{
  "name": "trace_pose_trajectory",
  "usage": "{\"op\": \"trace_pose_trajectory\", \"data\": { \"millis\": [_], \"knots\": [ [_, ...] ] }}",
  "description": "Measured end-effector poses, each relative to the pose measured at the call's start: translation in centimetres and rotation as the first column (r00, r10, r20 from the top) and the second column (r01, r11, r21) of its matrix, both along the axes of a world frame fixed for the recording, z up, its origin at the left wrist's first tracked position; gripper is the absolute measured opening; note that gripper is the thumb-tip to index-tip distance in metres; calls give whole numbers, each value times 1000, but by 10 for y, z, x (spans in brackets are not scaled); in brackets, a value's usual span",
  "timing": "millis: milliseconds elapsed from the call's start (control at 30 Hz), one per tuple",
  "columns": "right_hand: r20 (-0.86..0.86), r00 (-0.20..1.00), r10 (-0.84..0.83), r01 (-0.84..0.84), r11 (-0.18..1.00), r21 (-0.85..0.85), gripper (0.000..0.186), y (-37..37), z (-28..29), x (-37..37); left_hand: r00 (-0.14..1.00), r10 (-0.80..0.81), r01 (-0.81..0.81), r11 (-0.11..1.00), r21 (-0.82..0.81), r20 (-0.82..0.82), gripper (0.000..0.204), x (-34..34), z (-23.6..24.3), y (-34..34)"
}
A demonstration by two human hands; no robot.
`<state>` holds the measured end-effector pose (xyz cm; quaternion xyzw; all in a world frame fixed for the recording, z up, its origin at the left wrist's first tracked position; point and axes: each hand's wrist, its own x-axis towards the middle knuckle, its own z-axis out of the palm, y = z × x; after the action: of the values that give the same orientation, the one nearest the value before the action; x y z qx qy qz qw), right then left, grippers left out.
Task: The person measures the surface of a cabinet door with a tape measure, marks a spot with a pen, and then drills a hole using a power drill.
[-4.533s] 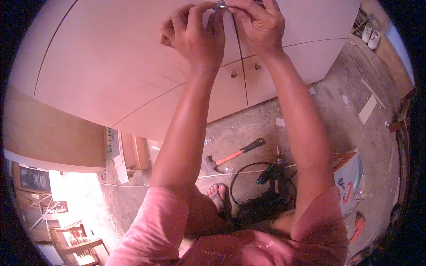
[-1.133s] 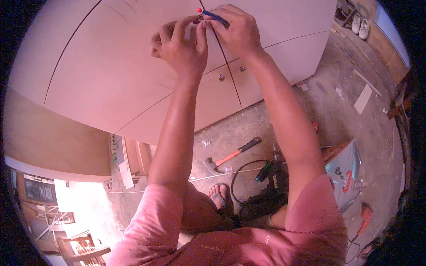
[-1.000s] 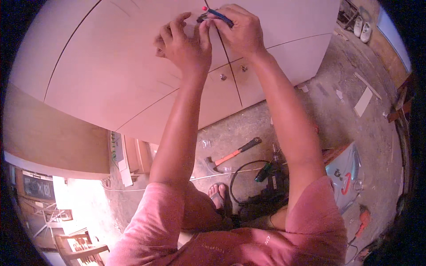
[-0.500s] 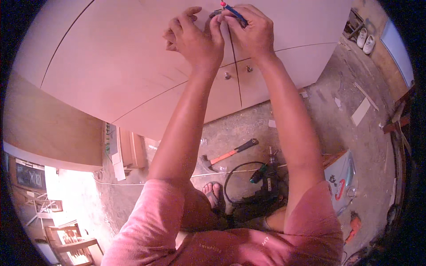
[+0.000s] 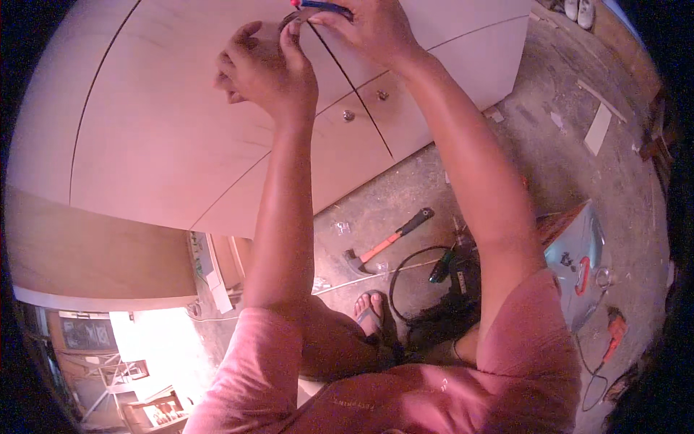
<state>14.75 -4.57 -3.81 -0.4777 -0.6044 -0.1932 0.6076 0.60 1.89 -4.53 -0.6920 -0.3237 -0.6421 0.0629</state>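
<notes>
Against the pale cupboard [image 5: 166, 137], the left hand [image 5: 267, 69] rests with its fingertips pinched together at the door gap; what they pinch is too small to make out. Just right of it, the right hand [image 5: 369, 29] grips a blue pencil [image 5: 322, 6], partly cut off at the top edge. Down on the floor lie a hammer [image 5: 390, 239], a dark drill [image 5: 452, 264] and an open grey case [image 5: 578, 267] with an orange tool inside, its other contents unclear
</notes>
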Motion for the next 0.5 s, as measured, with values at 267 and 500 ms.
{"op": "trace_pose_trajectory", "data": {
  "millis": [267, 500],
  "knots": [
    [-21, 998, 51, -51, 999, 7, 23, 5, 0, 4, 1000, -28, 29, 999, 17, -12, 45, -2, 0, 9],
    [3, 998, 61, -61, 998, -17, 23, 0, 1, 3, 999, -27, 28, 999, 33, -23, 46, -2, -1, 9]
  ]
}}
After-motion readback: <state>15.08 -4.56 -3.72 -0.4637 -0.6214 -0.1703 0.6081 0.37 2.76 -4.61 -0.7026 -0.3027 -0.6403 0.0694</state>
